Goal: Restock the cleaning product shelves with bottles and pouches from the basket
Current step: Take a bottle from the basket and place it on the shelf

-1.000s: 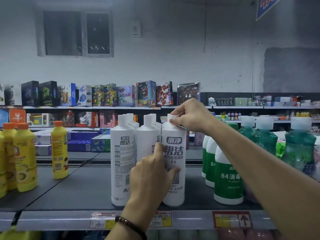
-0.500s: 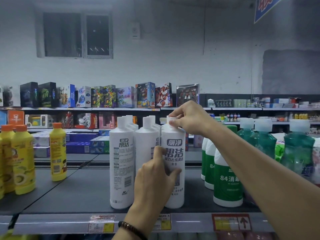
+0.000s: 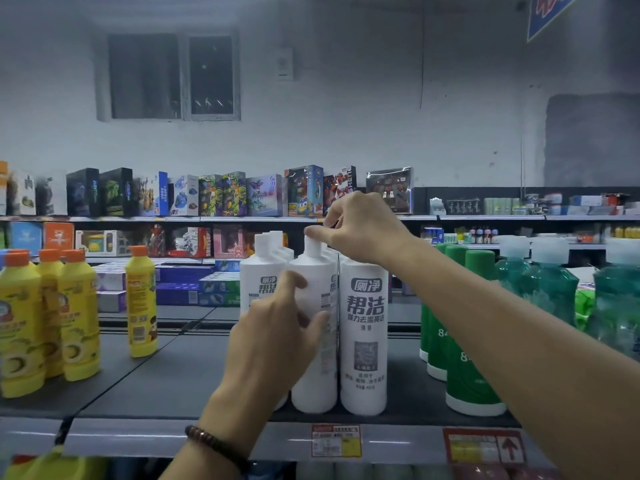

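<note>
Head camera, the only view I've got: the white bottle I'm working on stands upright at the front edge of the shelf. It's packed in between a left white neighbour and a right white neighbour whose label faces me square. Mine shows only a sliver of print at its right edge, so I judge the job in hand is twisting it to face front. My left hand is wrapped round the body at mid-height, thumb pressed on the front, the rest curling round the left side, out of sight. My right hand comes over the top, its fingers pinching the narrow cap. So both hands are grasping the one bottle, one low, one high. How it'll handle: tall opaque plastic, probably full and fairly heavy, stiff walls with a little give, smooth and likely a bit slippery. The body is the place to hold it. The cap is good for steering, though a hard twist there might loosen it rather than turn the bottle. Being tall and narrow-footed, it could knock its neighbours, and the green bottles stand near on the right. The basket I can't make out here.
</note>
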A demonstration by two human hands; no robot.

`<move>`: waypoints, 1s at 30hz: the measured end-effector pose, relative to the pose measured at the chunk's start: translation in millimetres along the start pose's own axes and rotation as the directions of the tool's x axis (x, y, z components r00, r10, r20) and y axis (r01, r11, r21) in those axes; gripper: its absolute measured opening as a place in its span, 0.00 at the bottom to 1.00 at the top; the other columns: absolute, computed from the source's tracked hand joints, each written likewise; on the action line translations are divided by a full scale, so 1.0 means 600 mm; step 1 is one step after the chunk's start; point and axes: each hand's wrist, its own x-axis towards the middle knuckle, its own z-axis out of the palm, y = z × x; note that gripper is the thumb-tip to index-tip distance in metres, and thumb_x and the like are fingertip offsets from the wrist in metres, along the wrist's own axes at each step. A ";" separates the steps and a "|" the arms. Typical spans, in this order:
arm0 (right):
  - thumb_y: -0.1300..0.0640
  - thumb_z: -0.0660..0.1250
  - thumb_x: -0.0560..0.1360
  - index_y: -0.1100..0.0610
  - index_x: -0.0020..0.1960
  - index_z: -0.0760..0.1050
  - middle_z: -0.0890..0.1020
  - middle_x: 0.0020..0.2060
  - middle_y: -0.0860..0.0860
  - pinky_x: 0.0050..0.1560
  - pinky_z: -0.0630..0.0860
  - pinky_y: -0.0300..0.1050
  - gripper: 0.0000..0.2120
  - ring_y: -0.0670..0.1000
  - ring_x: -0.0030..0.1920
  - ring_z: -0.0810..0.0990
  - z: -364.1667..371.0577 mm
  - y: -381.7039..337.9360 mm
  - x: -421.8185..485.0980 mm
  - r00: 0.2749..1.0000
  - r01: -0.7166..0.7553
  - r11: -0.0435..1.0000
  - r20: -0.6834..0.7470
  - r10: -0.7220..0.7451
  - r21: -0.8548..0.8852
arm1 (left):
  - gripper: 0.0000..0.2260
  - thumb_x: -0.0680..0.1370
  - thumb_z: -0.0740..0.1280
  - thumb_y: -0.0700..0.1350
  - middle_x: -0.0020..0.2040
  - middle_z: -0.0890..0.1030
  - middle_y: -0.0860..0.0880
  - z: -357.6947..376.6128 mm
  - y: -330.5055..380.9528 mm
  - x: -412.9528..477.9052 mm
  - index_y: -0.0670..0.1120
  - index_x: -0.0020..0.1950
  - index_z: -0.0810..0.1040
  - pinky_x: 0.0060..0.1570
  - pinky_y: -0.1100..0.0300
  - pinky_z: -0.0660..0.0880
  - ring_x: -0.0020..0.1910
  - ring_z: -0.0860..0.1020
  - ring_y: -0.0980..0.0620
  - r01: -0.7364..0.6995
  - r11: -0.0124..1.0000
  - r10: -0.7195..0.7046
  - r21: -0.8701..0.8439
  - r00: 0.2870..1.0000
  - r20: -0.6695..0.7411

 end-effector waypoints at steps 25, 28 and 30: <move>0.49 0.78 0.76 0.53 0.52 0.89 0.83 0.40 0.40 0.50 0.79 0.39 0.09 0.44 0.48 0.84 0.010 -0.015 0.027 0.983 0.036 0.995 0.177 -0.053 0.097 | 0.41 0.76 0.74 0.61 0.44 0.87 0.54 -0.006 -0.041 0.004 0.57 0.83 0.55 0.44 0.49 0.85 0.46 0.87 0.47 0.000 0.990 -0.017 0.138 0.993 0.119; 0.46 0.79 0.75 0.52 0.50 0.89 0.83 0.39 0.41 0.51 0.79 0.42 0.10 0.43 0.46 0.83 0.014 -0.011 0.026 0.984 0.033 0.996 0.172 -0.047 0.081 | 0.41 0.77 0.74 0.61 0.46 0.87 0.53 -0.004 -0.038 0.002 0.56 0.83 0.56 0.44 0.49 0.85 0.47 0.87 0.46 0.007 0.988 -0.025 0.153 0.993 0.114; 0.48 0.80 0.75 0.52 0.49 0.89 0.82 0.38 0.41 0.50 0.77 0.41 0.08 0.42 0.45 0.82 0.014 -0.010 0.027 0.985 0.024 0.997 0.171 -0.037 0.077 | 0.40 0.77 0.74 0.62 0.47 0.87 0.52 -0.002 -0.036 0.002 0.57 0.82 0.56 0.44 0.48 0.85 0.47 0.87 0.46 0.008 0.988 -0.025 0.157 0.994 0.109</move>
